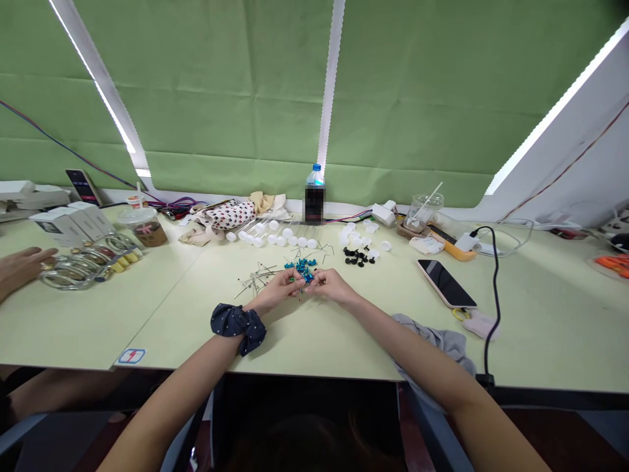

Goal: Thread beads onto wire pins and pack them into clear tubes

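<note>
My left hand (pixel 282 288) and my right hand (pixel 333 287) meet over the table, fingertips pinched together at a small shiny blue part (pixel 308 278). The fingers partly cover it, so its exact kind is hard to make out. Just behind lies a small pile of similar blue parts (pixel 309 262). Left of my left hand, thin metal pins (pixel 254 282) with small coloured ends are scattered. Several short bent rods (pixel 327 250) lie beyond the blue pile. Farther right sit black knob-like pieces (pixel 360 257).
White round caps (pixel 289 240) on clear tubes lie behind, before a bottle (pixel 315 196). A phone (pixel 446 283), black cable (pixel 495 288) and grey cloth (pixel 437 341) are right. Left are a drink cup (pixel 150 231), ring-shaped clear coils (pixel 73 272) and another person's hand (pixel 24 263).
</note>
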`<state>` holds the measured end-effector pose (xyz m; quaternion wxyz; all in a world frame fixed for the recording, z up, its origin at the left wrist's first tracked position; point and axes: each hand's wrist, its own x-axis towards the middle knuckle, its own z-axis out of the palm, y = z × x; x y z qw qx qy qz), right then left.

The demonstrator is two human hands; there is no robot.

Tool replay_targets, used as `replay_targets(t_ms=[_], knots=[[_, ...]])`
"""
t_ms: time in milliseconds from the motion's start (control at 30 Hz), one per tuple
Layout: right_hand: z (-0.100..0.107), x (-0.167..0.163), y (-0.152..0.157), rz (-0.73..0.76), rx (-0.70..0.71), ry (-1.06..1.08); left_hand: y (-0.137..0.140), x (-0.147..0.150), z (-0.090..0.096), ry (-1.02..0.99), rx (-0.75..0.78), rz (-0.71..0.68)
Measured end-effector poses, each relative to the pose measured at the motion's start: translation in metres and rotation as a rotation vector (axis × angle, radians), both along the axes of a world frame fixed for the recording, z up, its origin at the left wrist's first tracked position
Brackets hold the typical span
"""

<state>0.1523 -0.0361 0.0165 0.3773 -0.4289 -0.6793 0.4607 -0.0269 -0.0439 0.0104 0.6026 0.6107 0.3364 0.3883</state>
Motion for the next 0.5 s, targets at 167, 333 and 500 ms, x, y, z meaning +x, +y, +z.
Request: replay_targets(t_ms=[167, 333, 500], knots=[[-0.008, -0.001, 0.002, 0.094, -0.016, -0.032, -0.003, 0.0, 0.004, 0.048, 0.031, -0.008], [-0.008, -0.002, -0.001, 0.16, -0.033, -0.078, -0.003, -0.001, 0.006, 0.073, 0.018, -0.01], [0.001, 0.002, -0.003, 0.204, -0.124, -0.037, -0.001, -0.003, 0.005, 0.092, 0.02, 0.011]])
